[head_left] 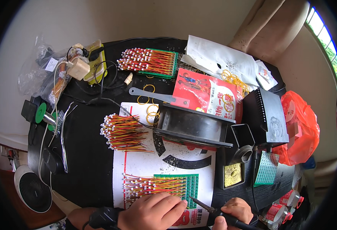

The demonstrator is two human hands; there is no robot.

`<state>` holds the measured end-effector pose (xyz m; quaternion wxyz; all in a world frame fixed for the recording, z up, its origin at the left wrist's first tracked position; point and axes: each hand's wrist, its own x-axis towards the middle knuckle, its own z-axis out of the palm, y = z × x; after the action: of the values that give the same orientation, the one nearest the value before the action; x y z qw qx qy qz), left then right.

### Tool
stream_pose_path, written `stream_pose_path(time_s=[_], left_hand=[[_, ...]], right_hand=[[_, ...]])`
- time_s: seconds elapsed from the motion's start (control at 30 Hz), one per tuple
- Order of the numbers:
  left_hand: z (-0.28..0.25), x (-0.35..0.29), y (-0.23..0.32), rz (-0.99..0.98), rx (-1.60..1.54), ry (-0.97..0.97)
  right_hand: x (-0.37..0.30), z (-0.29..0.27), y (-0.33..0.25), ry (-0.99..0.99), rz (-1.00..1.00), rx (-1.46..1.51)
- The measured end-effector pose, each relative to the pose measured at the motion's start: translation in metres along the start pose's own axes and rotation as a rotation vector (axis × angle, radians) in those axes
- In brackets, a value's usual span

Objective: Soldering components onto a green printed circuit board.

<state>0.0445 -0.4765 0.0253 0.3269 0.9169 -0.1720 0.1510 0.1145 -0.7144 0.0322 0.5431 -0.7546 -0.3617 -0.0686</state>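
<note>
My right hand (235,212) grips a soldering iron (206,207) at the lower right, its tip angled up and left onto a green circuit board (193,182). Across the board's left part and beyond lies a bunch of red, yellow and dark wires (157,183) with small white connectors. My left hand (153,211) rests over the lower part of these wires, fingers bent and close together, fingertips at the board near the iron's tip. What they pinch is hidden beneath them. A dark band wraps my left wrist.
A black fume-fan housing (193,124), a soldering station (266,117) and a stand with a yellow sponge (233,175) stand beyond the board. Loose wires (124,132), a wired board (159,63), another green board (267,168), a solder spool (45,114) and an orange-red bag (300,126) surround them.
</note>
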Motion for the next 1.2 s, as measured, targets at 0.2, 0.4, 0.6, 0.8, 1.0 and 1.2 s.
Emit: stream_pose_path(time_s=[0.2, 0.4, 0.6, 0.8, 1.0, 1.2], left_hand=[[0.006, 0.0, -0.001, 0.0, 0.097, -0.004], [0.01, -0.003, -0.002, 0.005, 0.102, -0.056], [0.012, -0.004, -0.003, 0.003, 0.116, -0.052], [0.013, -0.004, -0.004, -0.001, 0.108, -0.046], [0.014, -0.003, -0.003, -0.02, 0.095, -0.049], [0.015, -0.002, -0.003, -0.017, 0.095, -0.04]], right_hand=[[0.0, 0.002, 0.0, 0.008, -0.003, 0.001], [0.0, 0.001, 0.001, -0.002, 0.005, 0.004], [-0.017, 0.005, 0.005, 0.031, 0.135, -0.115], [-0.023, 0.006, 0.006, 0.051, 0.231, -0.182], [-0.009, 0.003, 0.012, -0.081, -0.131, -0.058], [-0.01, 0.003, 0.015, -0.127, -0.234, -0.093]])
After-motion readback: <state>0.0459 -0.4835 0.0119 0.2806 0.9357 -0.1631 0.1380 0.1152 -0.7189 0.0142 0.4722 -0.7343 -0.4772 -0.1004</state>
